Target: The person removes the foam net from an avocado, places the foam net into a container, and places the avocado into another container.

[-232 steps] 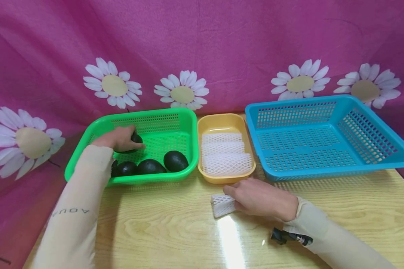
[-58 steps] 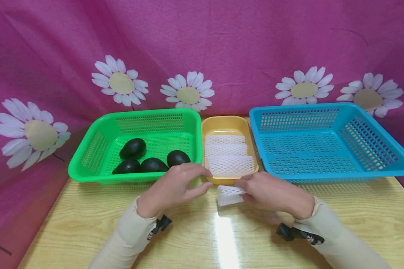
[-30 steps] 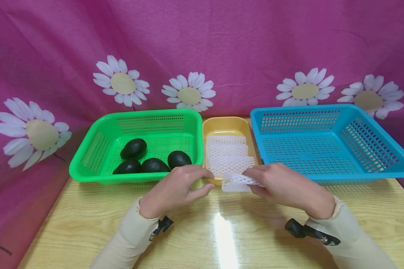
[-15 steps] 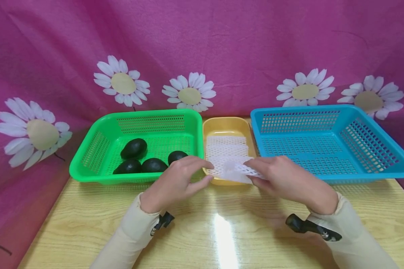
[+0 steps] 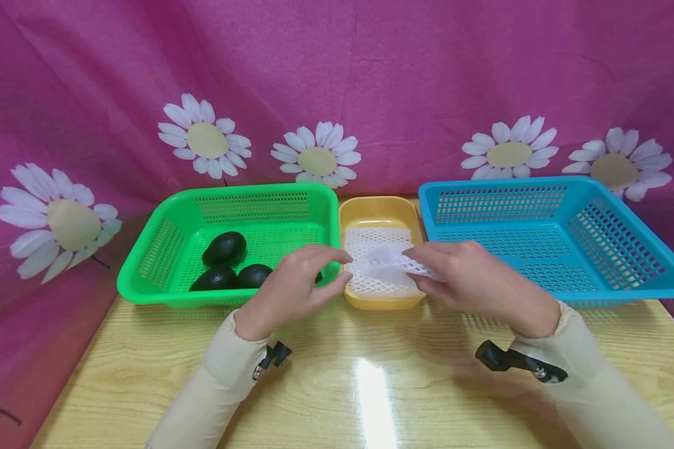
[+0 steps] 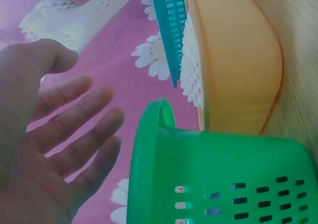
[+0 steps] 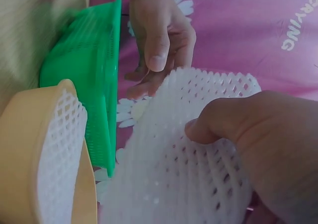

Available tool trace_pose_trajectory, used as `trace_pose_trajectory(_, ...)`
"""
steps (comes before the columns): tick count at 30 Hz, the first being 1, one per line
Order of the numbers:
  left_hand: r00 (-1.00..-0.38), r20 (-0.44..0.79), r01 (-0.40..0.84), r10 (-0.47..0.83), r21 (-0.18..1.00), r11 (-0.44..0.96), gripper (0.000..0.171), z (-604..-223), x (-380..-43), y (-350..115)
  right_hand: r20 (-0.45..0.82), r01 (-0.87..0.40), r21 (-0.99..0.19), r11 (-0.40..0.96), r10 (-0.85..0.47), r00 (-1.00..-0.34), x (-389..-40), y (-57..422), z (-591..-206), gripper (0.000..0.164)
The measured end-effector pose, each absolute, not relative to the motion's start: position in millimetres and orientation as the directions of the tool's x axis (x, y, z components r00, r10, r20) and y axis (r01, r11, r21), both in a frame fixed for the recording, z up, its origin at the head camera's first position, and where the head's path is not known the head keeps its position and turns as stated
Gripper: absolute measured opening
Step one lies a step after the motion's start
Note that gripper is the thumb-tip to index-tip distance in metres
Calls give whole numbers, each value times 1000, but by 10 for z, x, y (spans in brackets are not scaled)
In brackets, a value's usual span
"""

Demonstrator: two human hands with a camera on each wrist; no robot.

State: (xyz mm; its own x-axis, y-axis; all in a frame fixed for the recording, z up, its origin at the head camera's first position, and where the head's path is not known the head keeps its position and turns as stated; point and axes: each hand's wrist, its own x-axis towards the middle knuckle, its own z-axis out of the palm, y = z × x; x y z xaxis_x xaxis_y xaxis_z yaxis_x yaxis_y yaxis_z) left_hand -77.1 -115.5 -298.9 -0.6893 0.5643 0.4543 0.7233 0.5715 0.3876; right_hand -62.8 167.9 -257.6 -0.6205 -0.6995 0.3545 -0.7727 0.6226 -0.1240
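My right hand (image 5: 474,277) pinches a white foam net sleeve (image 7: 184,149) between thumb and fingers, holding it above the yellow-orange tray (image 5: 384,304). The sleeve's mouth faces left, towards my left hand (image 5: 292,280). That hand holds nothing; its fingers are spread and loosely bent, by the right end of the green basket (image 5: 334,237). Inside the basket lie dark avocados, one at the back (image 5: 224,248) and others along the front; my left hand hides most of the rightmost one. More foam net sleeves (image 5: 379,236) lie in the tray.
A blue perforated basket (image 5: 505,181) stands right of the tray. All three containers sit side by side on a wooden table (image 5: 326,386), against a pink curtain (image 5: 404,75) with printed daisies. A small black camera is strapped to each wrist.
My left hand has let go of an avocado in the green basket and come right, to beside the tray. The right hand has raised the net sleeve from the table's front to over the tray.
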Motion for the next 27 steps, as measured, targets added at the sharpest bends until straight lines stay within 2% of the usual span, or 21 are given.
trace_pose_trajectory(9, -753, 417, 657, 510, 430, 619, 24, -3018, -834, -1189, 334, -794, -98, 600, -732, -594, -768, 1594, -2475, 33)
trace_pose_trajectory(19, -768, 420, 638, 484, 441, 631, 25, -3041, -887, -1212, 238, -760, -66, 647, -729, -641, -998, 1543, -2412, 31)
trace_pose_trajectory(27, -777, 418, 627, 471, 439, 644, 27, -3037, -931, -1197, 220, -760, -56, 647, -735, -642, -1227, 1556, -2419, 23)
